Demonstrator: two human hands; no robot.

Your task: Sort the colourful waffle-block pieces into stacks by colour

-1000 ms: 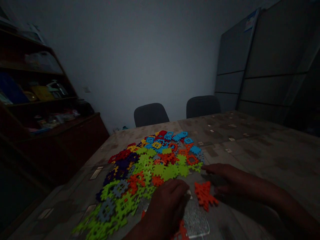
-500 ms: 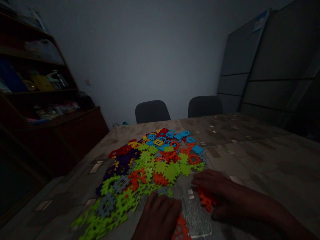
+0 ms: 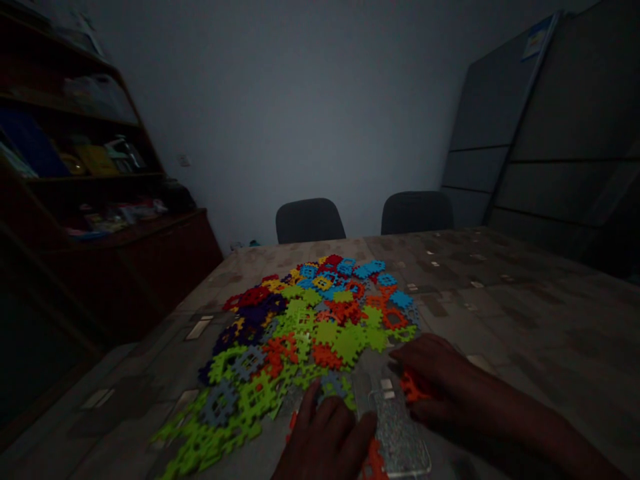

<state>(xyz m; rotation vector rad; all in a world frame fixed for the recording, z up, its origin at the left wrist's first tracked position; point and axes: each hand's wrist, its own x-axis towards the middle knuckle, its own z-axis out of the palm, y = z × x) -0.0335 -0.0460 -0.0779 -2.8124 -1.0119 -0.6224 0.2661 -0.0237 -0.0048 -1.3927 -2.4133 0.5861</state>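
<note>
In the head view, my right hand (image 3: 440, 383) is closed on an orange notched plastic building piece (image 3: 413, 385), with fingers curled over it and thumb below. My left hand (image 3: 327, 437) is at the bottom centre, its index finger stretched forward and the other fingers bent. It covers an orange building piece (image 3: 374, 461), whose edge shows under the thumb; more orange shows left of the index finger. The grip beneath the palm is hidden. Beyond both hands spreads a pile of interlocking pieces, with green (image 3: 349, 341), purple (image 3: 253, 313), blue (image 3: 370, 269) and grey (image 3: 220, 403) ones.
The pile lies on a table with a patterned cloth (image 3: 465, 300). A grey speckled rectangle (image 3: 403, 433) shows between my hands. Two dark chairs (image 3: 310, 221) stand at the far edge. A loaded shelf unit (image 3: 125, 243) is at left, a grey cabinet (image 3: 480, 113) at right.
My left hand's fingers have spread, the index now stretching forward and the thumb apart. My right hand has closed further over its orange piece. The whole view has shifted slightly.
</note>
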